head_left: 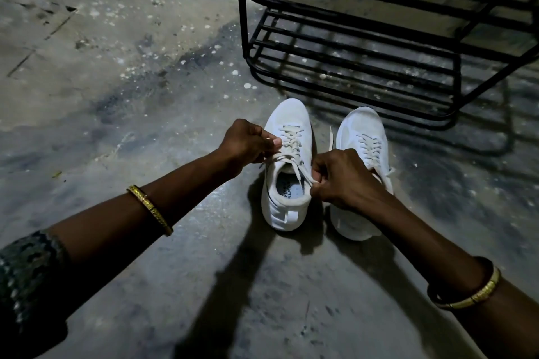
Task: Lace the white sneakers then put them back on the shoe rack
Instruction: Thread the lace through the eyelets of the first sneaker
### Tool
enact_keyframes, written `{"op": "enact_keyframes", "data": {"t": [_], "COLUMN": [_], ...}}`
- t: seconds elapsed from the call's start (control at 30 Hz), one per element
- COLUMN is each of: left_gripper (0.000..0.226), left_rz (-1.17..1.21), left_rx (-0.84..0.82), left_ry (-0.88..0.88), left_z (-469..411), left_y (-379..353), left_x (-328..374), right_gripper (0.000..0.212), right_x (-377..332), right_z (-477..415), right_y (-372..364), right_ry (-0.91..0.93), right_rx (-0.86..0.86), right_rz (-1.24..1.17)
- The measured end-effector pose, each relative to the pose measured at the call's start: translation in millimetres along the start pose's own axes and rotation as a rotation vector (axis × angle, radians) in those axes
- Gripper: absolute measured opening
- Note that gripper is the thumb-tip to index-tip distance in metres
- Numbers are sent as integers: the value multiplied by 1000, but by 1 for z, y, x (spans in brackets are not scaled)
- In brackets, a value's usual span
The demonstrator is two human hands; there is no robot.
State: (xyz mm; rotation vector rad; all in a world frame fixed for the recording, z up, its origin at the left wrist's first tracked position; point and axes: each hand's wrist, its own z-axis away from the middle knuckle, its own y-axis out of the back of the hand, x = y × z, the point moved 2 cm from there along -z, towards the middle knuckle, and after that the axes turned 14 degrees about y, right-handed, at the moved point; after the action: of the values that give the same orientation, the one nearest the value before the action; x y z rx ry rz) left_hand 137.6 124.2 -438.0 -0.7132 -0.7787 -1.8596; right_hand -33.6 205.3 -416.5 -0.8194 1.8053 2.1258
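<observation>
The fingers (269, 144) of the left hand (248, 143) pinch one end of the white lace (287, 158) at the left side of the left sneaker (288, 166), while the right hand (339, 178) pinches the other end just right of that shoe's opening. Between the hands, the sneaker stands on the concrete floor (145, 125), toe pointing away. The right sneaker (363, 137), already laced, stands just beside it, partly behind the right hand, near the black metal shoe rack (364, 38).

Two sneakers, left sneaker (287, 166) beside right sneaker (363, 172), stand on the floor (116, 96) before the shoe rack (379, 38).
</observation>
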Motion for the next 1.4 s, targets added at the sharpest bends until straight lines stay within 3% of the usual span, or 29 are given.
{"op": "enact_keyframes", "data": {"t": [0.37, 0.53, 0.9, 1.03, 1.13, 1.3, 1.4], "left_gripper": [14, 12, 24, 22, 20, 27, 24], "left_rz": [71, 56, -63, -92, -149, -220, -237], "left_rx": [5, 4, -101, -92, -112, -198, -185], "left_ry": [39, 24, 4, -69, -125, -206, -253], "left_z": [1, 0, 5, 2, 1, 5, 2], "left_y": [-4, 0, -4, -6, -6, -8, -4], "left_x": [1, -1, 5, 5, 5, 5, 9], "right_gripper": [11, 20, 14, 46, 52, 37, 27], "right_x": [0, 1, -2, -7, -13, -21, -14], "right_z": [12, 14, 8, 2, -3, -6, -4], "right_y": [8, 7, -6, -12, -19, -32, -32], "right_ry": [-37, -83, -53, -204, -410, -381, -410], "right_rx": [69, -4, -64, 38, 123, 229, 240], "right_rz": [-232, -265, -320, -376, -551, -458, -533]}}
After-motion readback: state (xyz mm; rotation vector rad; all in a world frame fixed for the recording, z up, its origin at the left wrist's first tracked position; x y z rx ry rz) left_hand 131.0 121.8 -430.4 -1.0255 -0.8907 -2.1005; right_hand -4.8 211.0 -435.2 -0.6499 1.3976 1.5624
